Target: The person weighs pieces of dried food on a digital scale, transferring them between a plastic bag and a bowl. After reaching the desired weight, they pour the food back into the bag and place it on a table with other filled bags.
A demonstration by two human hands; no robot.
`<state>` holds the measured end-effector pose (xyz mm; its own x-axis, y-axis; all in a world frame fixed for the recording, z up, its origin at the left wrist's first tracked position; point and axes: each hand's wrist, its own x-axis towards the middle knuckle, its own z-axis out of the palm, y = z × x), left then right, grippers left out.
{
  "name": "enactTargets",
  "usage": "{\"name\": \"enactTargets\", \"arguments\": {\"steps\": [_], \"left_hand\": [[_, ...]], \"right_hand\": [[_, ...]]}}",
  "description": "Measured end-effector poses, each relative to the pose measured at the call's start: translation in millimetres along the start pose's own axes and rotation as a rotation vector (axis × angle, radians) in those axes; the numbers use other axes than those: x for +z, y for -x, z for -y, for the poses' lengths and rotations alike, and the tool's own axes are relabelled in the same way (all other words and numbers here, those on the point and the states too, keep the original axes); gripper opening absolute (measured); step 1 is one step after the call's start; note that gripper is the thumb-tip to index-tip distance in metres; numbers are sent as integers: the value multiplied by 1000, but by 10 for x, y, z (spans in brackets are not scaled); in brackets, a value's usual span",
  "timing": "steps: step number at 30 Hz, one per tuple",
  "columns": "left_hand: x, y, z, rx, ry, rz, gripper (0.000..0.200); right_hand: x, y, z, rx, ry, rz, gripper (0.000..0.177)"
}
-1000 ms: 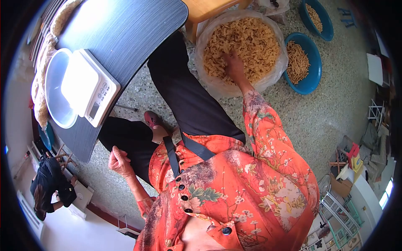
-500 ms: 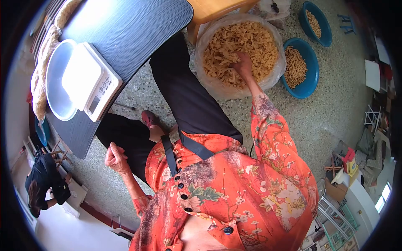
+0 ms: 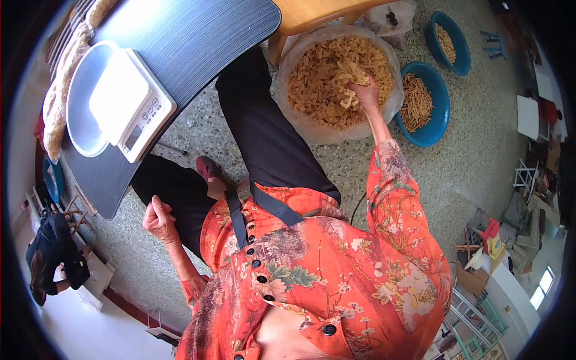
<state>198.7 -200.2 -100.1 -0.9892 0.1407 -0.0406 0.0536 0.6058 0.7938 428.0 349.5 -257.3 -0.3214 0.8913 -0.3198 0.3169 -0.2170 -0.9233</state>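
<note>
My right hand point(image 3: 366, 96) is closed around a clump of crinkled golden chips point(image 3: 350, 76). It hovers over a large bag point(image 3: 281, 96) of clear plastic, which is full of the same chips point(image 3: 318, 84). Off to the left, my left hand point(image 3: 159, 221) is curled into a loose fist beside my left thigh, below the dark table point(image 3: 204, 36). Nothing shows in it. On that table a white digital scale point(image 3: 147, 123) stands next to a clear plastic bowl point(image 3: 77, 114).
A blue basin point(image 3: 441, 117) of short sticks sits right of the bag, and another blue basin point(image 3: 462, 54) of paler pieces lies farther back. A wooden stool point(image 3: 306, 13) borders the bag. Long filled plastic bags point(image 3: 57, 108) line the table's left side. Another person point(image 3: 51, 258) is at far left.
My right hand has risen out of the chips and shifted right, now with a clump in its fingers. My left hand stays in a fist, with the thumb raised slightly more.
</note>
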Motion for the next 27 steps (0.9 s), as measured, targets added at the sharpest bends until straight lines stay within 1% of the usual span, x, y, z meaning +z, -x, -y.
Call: {"name": "enactTargets", "arguments": {"steps": [1,3,4,5,7,8,9,11,13,14,15,18,19,21,24,27], "left_hand": [[8,3,3,13,5,3,46],[33,8,21,4,19,-6,46],[41,15,21,1,28,-11,46],[47,22,17,-6,33,-15,46],[61,-2,46,-6,35,-21,46],[84,-14,69,-5,35,-19,45],[126,-28,102,-14,43,-29,45],[151,-8,120,24,28,-33,44],[181,-1,215,22,32,-48,43],[214,-33,214,29,51,-53,43],[222,-24,216,30,61,-50,42],[269,-20,310,89,32,-70,44],[277,-20,338,80,25,-66,44],[303,-28,382,142,-15,-88,44],[307,-5,386,119,-39,-92,43],[316,0,422,121,-14,-96,43]], "right_hand": [[-46,-3,28,-5,7,5,66],[-144,-3,71,43,-251,70,62],[-189,-24,125,66,-208,65,68],[-274,-103,39,63,-201,70,68],[-291,-187,-70,28,-404,74,53],[-328,-170,-52,-5,-399,18,46],[-414,-137,-16,-11,-390,29,46],[-564,-198,-112,-53,-429,142,42],[-409,-18,157,-99,-342,202,43],[-383,-32,207,-100,-315,150,43],[-389,-44,206,-88,-284,95,44],[-412,-105,131,-68,-327,167,44],[-411,-108,145,-64,-324,155,44],[-397,-92,129,-59,-316,151,44],[-359,-18,209,-55,-326,172,47],[-337,-69,200,-44,-308,161,46]]}}
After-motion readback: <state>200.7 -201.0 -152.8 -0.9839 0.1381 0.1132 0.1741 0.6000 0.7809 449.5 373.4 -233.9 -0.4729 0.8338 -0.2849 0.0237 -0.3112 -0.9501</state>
